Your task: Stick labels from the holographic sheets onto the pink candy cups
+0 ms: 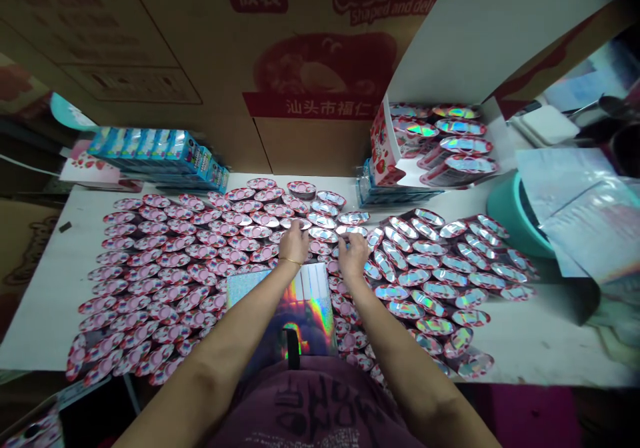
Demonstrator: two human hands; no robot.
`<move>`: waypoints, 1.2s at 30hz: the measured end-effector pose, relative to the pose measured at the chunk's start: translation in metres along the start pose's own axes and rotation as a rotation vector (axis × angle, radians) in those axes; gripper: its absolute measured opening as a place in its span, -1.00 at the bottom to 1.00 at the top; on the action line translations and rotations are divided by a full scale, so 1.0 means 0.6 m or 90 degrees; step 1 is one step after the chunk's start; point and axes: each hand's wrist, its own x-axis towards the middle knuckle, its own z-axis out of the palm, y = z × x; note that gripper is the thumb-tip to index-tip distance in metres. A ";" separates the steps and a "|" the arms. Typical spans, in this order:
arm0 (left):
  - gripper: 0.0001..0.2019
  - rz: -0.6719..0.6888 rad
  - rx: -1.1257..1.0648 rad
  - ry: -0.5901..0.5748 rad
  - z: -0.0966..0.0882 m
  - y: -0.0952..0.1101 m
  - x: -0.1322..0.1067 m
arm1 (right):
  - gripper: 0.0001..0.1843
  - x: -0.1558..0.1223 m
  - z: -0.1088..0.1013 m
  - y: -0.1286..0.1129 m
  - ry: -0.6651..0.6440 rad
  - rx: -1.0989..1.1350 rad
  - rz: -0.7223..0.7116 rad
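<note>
Rows of small oval-topped packs stand close together over the white table. Those on the left, such as a pink-topped pack (181, 260), carry a round pink disc on top. On the right are packs with shiny silver tops, like this silver-topped pack (414, 277). My left hand (293, 244) is among the packs at the middle, fingers bent and pressed together; what they grip is hidden. Close by, my right hand (353, 256) has curled fingers at the edge of a silver-topped pack (351, 231). A holographic sheet (315, 298) lies in front of my body, partly under my left forearm.
Behind the packs rises a large cardboard box (310, 145). Blue boxes (165, 151) are stacked at the back left. A strawberry-print carton (383, 148) with several silver-topped packs rests on blue boxes at right. Beyond it stands a teal bin (510, 211) with shiny sheets (570, 201) over it.
</note>
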 end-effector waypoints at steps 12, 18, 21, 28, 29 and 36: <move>-0.85 0.095 0.220 -0.273 -0.153 -0.130 -0.085 | -0.68 -0.105 0.026 -0.094 -0.340 -0.089 -0.508; -0.87 0.092 0.126 -0.248 -0.139 -0.137 -0.086 | -0.67 -0.119 0.039 -0.064 -0.348 -0.127 -0.576; -0.88 0.090 0.113 -0.240 -0.142 -0.140 -0.090 | -0.74 -0.121 0.023 -0.060 -0.354 -0.084 -0.603; -0.84 0.101 0.112 -0.148 -0.139 -0.106 -0.095 | -0.85 -0.108 -0.069 -0.105 -0.385 0.209 -0.270; -0.80 0.098 0.036 -0.163 -0.134 -0.095 -0.094 | -0.86 -0.100 -0.075 -0.105 -0.380 0.282 -0.189; -0.58 -0.212 -0.525 -0.303 -0.093 -0.023 -0.088 | -0.76 -0.067 -0.050 -0.077 -0.240 0.628 0.367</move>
